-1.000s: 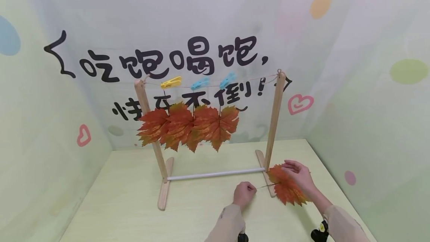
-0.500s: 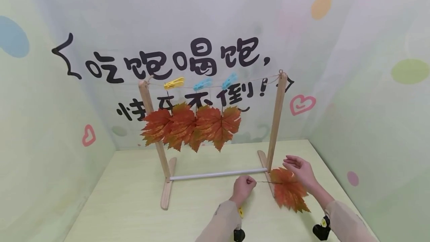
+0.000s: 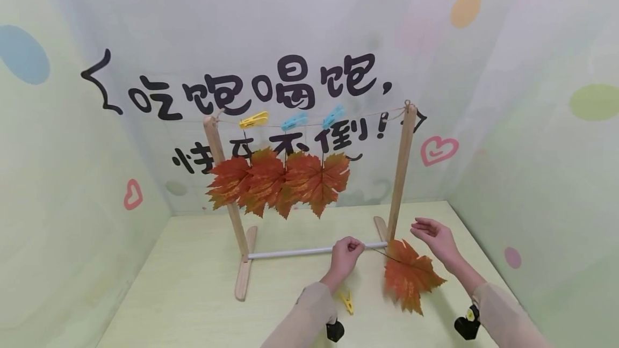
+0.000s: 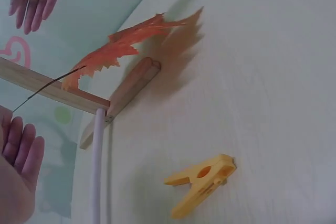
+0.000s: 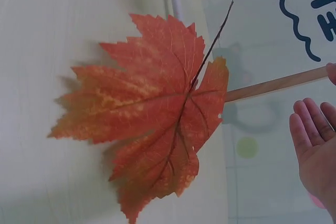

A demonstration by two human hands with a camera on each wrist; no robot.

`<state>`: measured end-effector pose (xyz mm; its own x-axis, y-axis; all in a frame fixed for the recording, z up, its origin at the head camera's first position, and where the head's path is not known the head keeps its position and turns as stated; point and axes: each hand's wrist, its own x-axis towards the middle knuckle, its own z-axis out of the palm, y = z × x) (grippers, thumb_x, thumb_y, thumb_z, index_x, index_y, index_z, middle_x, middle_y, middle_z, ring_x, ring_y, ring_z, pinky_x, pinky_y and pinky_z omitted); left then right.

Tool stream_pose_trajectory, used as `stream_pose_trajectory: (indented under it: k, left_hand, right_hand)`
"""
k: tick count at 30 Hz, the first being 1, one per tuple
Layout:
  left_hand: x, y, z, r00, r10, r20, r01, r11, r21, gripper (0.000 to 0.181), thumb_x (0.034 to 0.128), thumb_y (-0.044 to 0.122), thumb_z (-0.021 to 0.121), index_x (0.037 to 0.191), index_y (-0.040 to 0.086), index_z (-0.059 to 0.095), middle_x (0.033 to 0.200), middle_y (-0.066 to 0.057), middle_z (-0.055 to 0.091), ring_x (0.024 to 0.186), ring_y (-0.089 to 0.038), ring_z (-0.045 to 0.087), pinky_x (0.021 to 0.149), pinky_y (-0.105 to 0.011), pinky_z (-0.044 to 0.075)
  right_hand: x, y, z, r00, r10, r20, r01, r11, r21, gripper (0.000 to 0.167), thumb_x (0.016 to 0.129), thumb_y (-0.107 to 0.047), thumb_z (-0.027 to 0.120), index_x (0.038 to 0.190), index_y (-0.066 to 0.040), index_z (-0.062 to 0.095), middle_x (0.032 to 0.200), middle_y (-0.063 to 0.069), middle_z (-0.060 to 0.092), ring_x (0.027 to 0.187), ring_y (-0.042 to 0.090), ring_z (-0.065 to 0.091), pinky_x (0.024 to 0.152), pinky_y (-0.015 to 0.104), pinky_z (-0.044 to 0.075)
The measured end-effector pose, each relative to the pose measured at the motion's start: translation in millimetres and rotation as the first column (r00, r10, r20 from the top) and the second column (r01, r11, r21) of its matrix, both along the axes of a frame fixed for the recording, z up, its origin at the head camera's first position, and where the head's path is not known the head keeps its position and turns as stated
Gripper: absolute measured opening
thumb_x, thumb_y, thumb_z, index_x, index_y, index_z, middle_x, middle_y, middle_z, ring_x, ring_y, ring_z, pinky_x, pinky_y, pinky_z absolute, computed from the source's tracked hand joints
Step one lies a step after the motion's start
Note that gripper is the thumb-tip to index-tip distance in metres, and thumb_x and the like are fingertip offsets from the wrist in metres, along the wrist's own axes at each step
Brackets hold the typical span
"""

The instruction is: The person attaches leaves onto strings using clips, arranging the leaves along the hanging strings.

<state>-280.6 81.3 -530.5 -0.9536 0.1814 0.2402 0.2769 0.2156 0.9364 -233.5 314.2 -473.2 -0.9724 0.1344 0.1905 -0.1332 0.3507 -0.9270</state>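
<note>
My left hand (image 3: 345, 256) pinches the thin stem of an orange-red artificial maple leaf (image 3: 411, 275), whose blade hangs to the right. In the left wrist view the leaf (image 4: 123, 45) is tilted, partly above the table, its shadow beneath. My right hand (image 3: 437, 240) is apart from the leaf, just beyond its upper right, fingers loosely extended; the right wrist view shows its palm (image 5: 320, 150) holding nothing. A yellow clothespin (image 3: 347, 303) lies on the table below my left hand.
A wooden stand with a left post (image 3: 237, 224), a right post (image 3: 401, 176) and a white bottom bar (image 3: 300, 252) faces me. Along its string, a yellow clothespin (image 3: 253, 119) and two blue clothespins (image 3: 295, 121) hold overlapping maple leaves (image 3: 316, 181). A printed curtain stands behind.
My left hand has risen and moved slightly away from me, lifting the leaf's stem end. The leaf has swung to a tilt. The loose yellow clothespin has come into view.
</note>
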Motion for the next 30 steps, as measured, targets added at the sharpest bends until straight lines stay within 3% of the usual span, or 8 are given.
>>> stream_pose_trajectory:
  k: [3,7,10,13,18,26,30]
  left_hand:
    - [-0.7,-0.4,10.2,1.000,-0.025,0.016,0.023,0.996,0.090,0.009,0.0814,0.004,0.064,0.079,-0.004,0.064,0.071,-0.014,0.065,0.062,-0.008,0.056,0.057,-0.017,0.048]
    - [2.2,-3.7,28.5,0.993,-0.102,0.064,0.085,0.970,0.229,0.011,0.0845,0.000,0.059,0.084,-0.011,0.060,0.080,-0.026,0.065,0.072,-0.029,0.065,0.064,-0.028,0.054]
    - [8.2,-8.2,47.3,0.981,-0.170,0.093,0.136,0.946,0.294,0.013,0.0866,-0.002,0.055,0.088,-0.015,0.055,0.088,-0.032,0.062,0.081,-0.040,0.063,0.069,-0.033,0.054]
    - [13.3,-11.6,64.3,0.971,-0.216,0.104,0.172,0.929,0.327,0.014,0.0883,-0.003,0.053,0.090,-0.016,0.052,0.093,-0.033,0.061,0.085,-0.044,0.061,0.071,-0.034,0.054]
    - [16.4,-15.7,79.4,0.965,-0.254,0.069,0.217,0.916,0.338,0.012,0.0893,-0.003,0.051,0.090,-0.014,0.049,0.092,-0.031,0.062,0.085,-0.044,0.061,0.070,-0.031,0.054]
    - [18.2,-23.8,87.8,0.967,-0.254,0.013,0.240,0.928,0.285,0.011,0.0894,-0.001,0.052,0.090,-0.012,0.051,0.090,-0.029,0.064,0.082,-0.039,0.063,0.067,-0.023,0.053]
    - [20.1,-27.1,90.8,0.967,-0.254,-0.005,0.246,0.934,0.259,0.010,0.0887,-0.003,0.053,0.090,-0.012,0.052,0.089,-0.028,0.064,0.082,-0.039,0.063,0.071,-0.032,0.054]
  right_hand:
    - [-2.2,2,1.2,1.000,-0.002,-0.011,0.002,1.000,0.009,0.044,0.087,-0.016,0.062,0.120,0.010,0.049,0.105,0.020,0.062,0.083,-0.008,0.057,0.074,0.010,0.045]
    - [-4.5,3,1.7,1.000,0.001,-0.006,-0.001,0.999,0.035,0.044,0.088,-0.018,0.061,0.120,0.009,0.049,0.107,0.023,0.060,0.083,-0.009,0.056,0.074,0.010,0.045]
    - [-5.7,3,2.5,1.000,0.002,-0.004,-0.002,0.999,0.033,0.045,0.087,-0.018,0.061,0.120,0.010,0.049,0.106,0.023,0.060,0.083,-0.009,0.056,0.074,0.010,0.045]
    - [-6.2,3,4.4,1.000,0.008,-0.006,-0.007,1.000,0.028,0.044,0.088,-0.017,0.061,0.120,0.011,0.048,0.106,0.022,0.061,0.083,-0.009,0.057,0.074,0.010,0.045]
    - [-6.9,0,8.3,1.000,0.008,-0.003,-0.008,1.000,0.023,0.045,0.087,-0.017,0.061,0.120,0.010,0.048,0.105,0.020,0.061,0.082,-0.008,0.057,0.073,0.010,0.046]
    - [-8.2,-5,13.2,1.000,0.017,0.000,-0.017,1.000,-0.006,0.045,0.087,-0.015,0.061,0.120,0.012,0.048,0.108,0.027,0.058,0.082,-0.008,0.056,0.074,0.009,0.045]
    - [-8.4,-7,15.4,1.000,0.023,-0.006,-0.023,1.000,-0.019,0.044,0.087,-0.013,0.061,0.121,0.013,0.047,0.110,0.030,0.057,0.081,-0.009,0.056,0.074,0.009,0.045]
